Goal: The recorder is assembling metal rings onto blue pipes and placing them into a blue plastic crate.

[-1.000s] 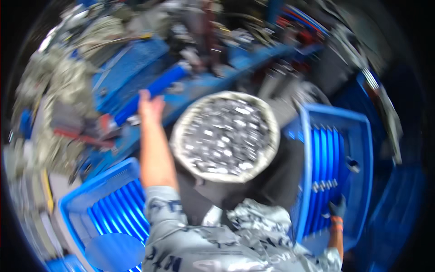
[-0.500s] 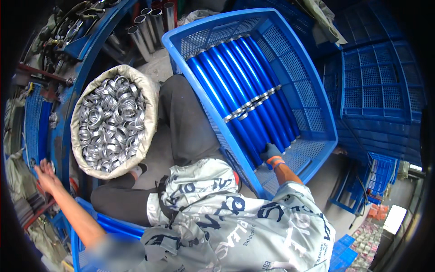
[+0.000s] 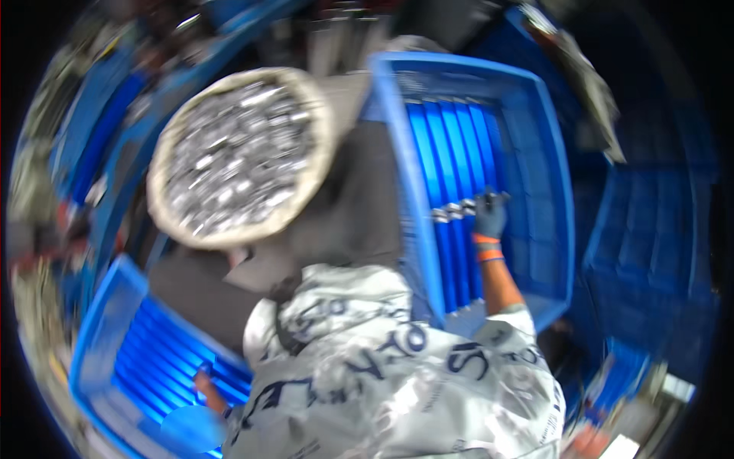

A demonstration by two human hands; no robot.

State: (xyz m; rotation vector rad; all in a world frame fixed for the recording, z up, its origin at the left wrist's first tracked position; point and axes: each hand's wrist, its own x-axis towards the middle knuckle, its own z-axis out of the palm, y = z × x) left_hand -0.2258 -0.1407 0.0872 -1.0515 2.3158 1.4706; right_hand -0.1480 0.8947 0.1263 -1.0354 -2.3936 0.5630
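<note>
My right hand [image 3: 491,217], in a grey glove with an orange-banded cuff, reaches into the large blue crate [image 3: 569,229] on the right. It lies over the silvery ends of shiny blue tubes [image 3: 437,157], which are laid side by side in two rows. Its fingers are smeared by motion, so its grip is unclear. At the lower left my bare left hand [image 3: 205,382] is down in a second blue crate [image 3: 95,336], over a layer of similar blue tubes [image 3: 149,348]. Blur hides whether it holds one.
A pale cloth-rimmed round container [image 3: 159,200] full of silvery metal rings [image 3: 237,157] stands between the crates, beyond my legs. Stacked blue crates [image 3: 642,229] line the right side. A blue metal frame [image 3: 126,172] runs along the left.
The view has swung, blurring everything. My left hand has come from the machinery at far left down into the lower-left crate. My right hand has moved from the tubes' near ends to their middle joint.
</note>
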